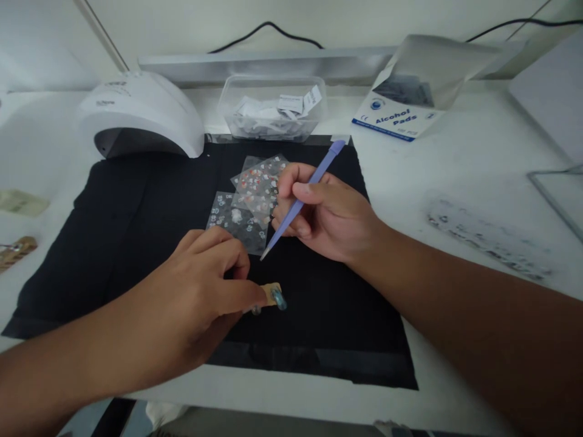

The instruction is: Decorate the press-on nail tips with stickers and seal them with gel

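My left hand pinches a small tan strip between thumb and fingers, low over the black mat. A glossy blue-green false nail sits at the strip's free end, and another shiny nail shows just under my thumb. Held like a pen in my right hand are purple tweezers, their pale pointed tip angled down above the strip and apart from it. Behind my hands lie clear sticker sheets with small white and orange motifs, partly covered by my right fingers.
The black mat covers the white table. Along the back stand a white nail lamp, a clear tub of white packets and an open alcohol pads box. A clear plastic case lies right, a wooden piece left.
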Available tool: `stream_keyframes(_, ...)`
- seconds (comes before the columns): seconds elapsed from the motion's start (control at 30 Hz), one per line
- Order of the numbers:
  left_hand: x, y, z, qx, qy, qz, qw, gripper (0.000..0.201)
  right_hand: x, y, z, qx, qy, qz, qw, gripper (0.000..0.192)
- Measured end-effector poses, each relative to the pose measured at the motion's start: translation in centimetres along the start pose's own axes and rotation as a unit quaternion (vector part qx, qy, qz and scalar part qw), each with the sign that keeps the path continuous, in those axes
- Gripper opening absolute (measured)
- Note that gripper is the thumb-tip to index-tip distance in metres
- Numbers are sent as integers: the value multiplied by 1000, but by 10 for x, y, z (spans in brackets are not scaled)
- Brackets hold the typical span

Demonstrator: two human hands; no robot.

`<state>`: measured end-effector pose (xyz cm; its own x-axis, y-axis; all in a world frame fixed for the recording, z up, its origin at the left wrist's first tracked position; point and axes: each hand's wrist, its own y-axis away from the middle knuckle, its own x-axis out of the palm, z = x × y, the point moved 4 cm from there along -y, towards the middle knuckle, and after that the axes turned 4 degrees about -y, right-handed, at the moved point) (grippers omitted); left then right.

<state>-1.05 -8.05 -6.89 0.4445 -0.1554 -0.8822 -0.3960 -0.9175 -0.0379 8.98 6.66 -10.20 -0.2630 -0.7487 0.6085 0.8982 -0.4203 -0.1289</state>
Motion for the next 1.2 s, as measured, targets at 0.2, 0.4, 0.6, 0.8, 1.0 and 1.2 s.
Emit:
stream_keyframes(0.2, -7, -1, -5, 7, 24, -16, 1000, 29, -2, -1, -1, -5, 0, -3, 1000, 13)
stream_keyframes(0.4, -4, -3, -6, 2, 32, -7, 999, 26, -3, -1, 1, -3, -1, -13, 1000, 14)
stream_keyframes(0.6, -2, -1, -4, -2, 8, -23, 1000, 25, -3, 0, 2, -11, 4, -15, 1000, 15)
stream_keyframes(0.8, -3, -2, -5, -8, -8, -26, 1000, 28, -3, 0, 1, -8, 11, -25, 1000, 15)
stream_keyframes(1.0, -8, 1, -9, 7, -21, -72, 997, 29, -4, -1, 1, -12, 6, -27, 1000, 15)
stream_keyframes(1.2, -4, -2, -8, -3, -32, -43, 999, 28, -4, -1, 2, -14, 1, -26, 1000, 16)
